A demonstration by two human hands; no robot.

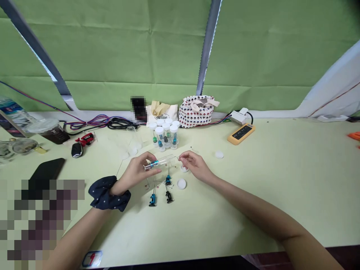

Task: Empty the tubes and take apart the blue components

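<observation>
My left hand (139,167) is wrapped round a clear tube (164,160), held nearly level above the table with its mouth toward the right. Inside it lies a small tool with a blue body (153,164). My right hand (195,164) has its fingertips pinched at the tube's right end, on a thin bent metal wire (177,157). Below on the table lie a blue tool with a thin metal shaft (152,200), a black one (168,196) and another blue one (168,180). A white cap (181,183) sits beside them; another cap (184,169) is partly hidden by my right hand.
Several capped tubes (160,140) with coloured tools inside stand upright behind my hands. A white disc (219,155) lies to the right. Farther back are a patterned bag (196,111), a yellow power strip (241,134) and cables (98,122). At left are a drink cup (52,131) and key fob (77,149).
</observation>
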